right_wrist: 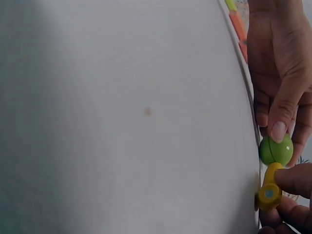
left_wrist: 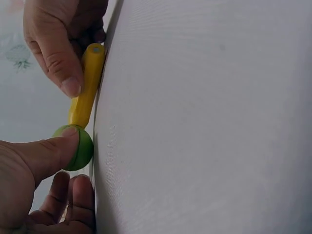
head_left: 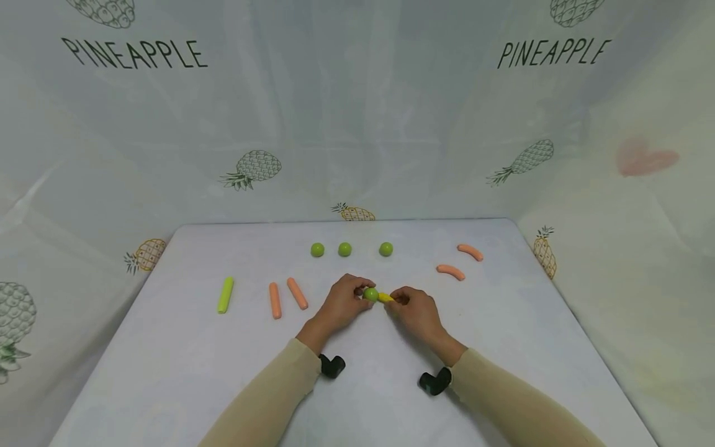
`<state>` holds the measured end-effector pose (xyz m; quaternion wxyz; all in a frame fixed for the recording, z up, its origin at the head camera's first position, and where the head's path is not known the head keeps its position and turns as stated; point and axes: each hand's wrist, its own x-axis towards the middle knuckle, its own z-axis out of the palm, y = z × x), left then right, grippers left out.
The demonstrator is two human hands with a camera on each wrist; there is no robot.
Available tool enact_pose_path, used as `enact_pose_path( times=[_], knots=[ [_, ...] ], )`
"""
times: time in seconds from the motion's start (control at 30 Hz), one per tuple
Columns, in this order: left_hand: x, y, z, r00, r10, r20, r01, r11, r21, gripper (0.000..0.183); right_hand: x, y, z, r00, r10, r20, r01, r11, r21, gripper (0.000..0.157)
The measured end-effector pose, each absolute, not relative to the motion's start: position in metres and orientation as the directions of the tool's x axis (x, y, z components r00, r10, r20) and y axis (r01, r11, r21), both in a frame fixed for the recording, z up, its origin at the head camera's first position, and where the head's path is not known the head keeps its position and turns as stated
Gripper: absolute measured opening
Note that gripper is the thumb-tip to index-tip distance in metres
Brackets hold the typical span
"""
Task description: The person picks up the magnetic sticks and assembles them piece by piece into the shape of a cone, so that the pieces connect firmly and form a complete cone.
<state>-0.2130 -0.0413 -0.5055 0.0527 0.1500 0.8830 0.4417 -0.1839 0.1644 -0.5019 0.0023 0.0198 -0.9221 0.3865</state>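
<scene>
Over the middle of the white table, my left hand pinches a small green ball between thumb and fingers. The ball has a seam round it, plain in the left wrist view. My right hand grips a short yellow rod with a flat end bearing a small grey dot. In both wrist views the rod's other end meets the ball; whether the two are joined I cannot tell. The right fingers partly cover the rod, which looks bent in the right wrist view.
Several green balls stand in a row behind the hands. Left of them lie two straight orange rods and a lime-green rod. Two curved orange rods are at the back right. A pineapple-print curtain hangs behind the table.
</scene>
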Motion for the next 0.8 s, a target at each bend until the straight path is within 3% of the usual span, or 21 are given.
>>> enact_pose_path(
  times=[0.3,0.63,0.8],
  knots=[
    [-0.213,-0.043,-0.505,-0.952,0.305,0.027,0.203,0.565,0.8,0.041,-0.173,0.155,-0.501,-0.999,-0.042,0.0,-0.029,0.685,-0.728,0.017],
    [-0.199,-0.048,-0.501,-0.975,0.222,0.031,0.162,0.602,0.782,0.017,-0.161,0.143,-0.502,-0.99,-0.118,0.073,-0.135,0.699,-0.702,0.015],
    [-0.189,-0.055,-0.5,-0.972,0.233,0.02,0.167,0.631,0.758,0.018,-0.157,0.141,-0.498,-0.986,-0.143,0.09,-0.165,0.709,-0.685,0.02]
  ],
)
